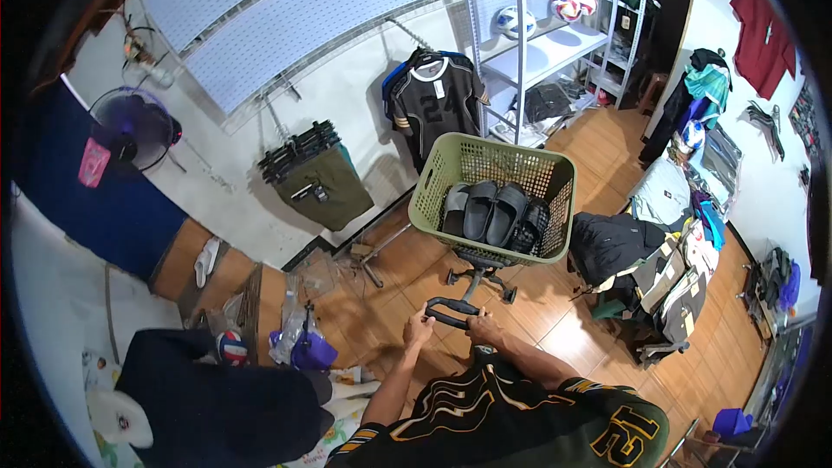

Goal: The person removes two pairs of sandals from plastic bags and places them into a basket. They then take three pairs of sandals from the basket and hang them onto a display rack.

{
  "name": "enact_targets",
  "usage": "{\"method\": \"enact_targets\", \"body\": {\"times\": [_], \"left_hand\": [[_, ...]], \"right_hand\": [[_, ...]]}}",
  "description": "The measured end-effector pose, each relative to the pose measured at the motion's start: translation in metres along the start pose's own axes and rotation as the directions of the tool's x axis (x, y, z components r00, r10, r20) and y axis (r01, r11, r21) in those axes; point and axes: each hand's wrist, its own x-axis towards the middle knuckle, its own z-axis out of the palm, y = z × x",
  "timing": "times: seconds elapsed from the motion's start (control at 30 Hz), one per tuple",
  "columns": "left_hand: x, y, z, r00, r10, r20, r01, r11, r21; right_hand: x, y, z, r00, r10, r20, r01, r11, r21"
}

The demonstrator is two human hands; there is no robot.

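Note:
Both of my hands grip a black loop handle (449, 314) low in the middle of the view. My left hand (419, 326) is wrapped round its left side, and my right hand (484, 328) closes on its right side. From the handle a metal stem runs forward to a dark wheeled base (479, 277). Above that base sits an olive-green perforated basket (563, 199). Several dark slide sandals (493, 211) lie inside the basket, side by side.
Clothes are piled on a stand (663, 269) right of the basket. Shirts (433, 100) and olive trousers (325, 191) hang on the wall. A metal shelf (555, 56) holds several balls. At left are a fan (130, 134), a purple container (314, 352) and a dark-clothed shape (225, 399).

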Motion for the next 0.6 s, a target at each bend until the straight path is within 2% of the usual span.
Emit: {"method": "enact_targets", "body": {"times": [0.13,0.3,0.4,0.5,0.6], "left_hand": [[0.062,0.019,0.000,0.999,0.037,0.002,-0.037,0.998,-0.051],[0.127,0.066,-0.005,0.997,0.073,-0.017,-0.072,0.997,0.036],[0.176,0.083,-0.006,0.991,0.130,0.035,-0.130,0.991,-0.019],[0.224,0.096,-0.001,0.959,0.275,0.070,-0.271,0.960,-0.072],[0.264,0.118,0.010,0.944,0.302,0.135,-0.281,0.947,-0.158]], "right_hand": [[0.036,-0.002,-0.045,0.999,0.034,0.008,-0.035,0.997,0.068],[0.088,0.009,-0.081,0.992,0.122,0.033,-0.125,0.986,0.112],[0.140,0.039,-0.058,0.967,0.219,-0.128,-0.188,0.958,0.215],[0.148,0.047,-0.099,0.966,0.210,-0.152,-0.187,0.971,0.152],[0.162,0.063,-0.132,0.958,0.234,-0.165,-0.209,0.966,0.154]]}}
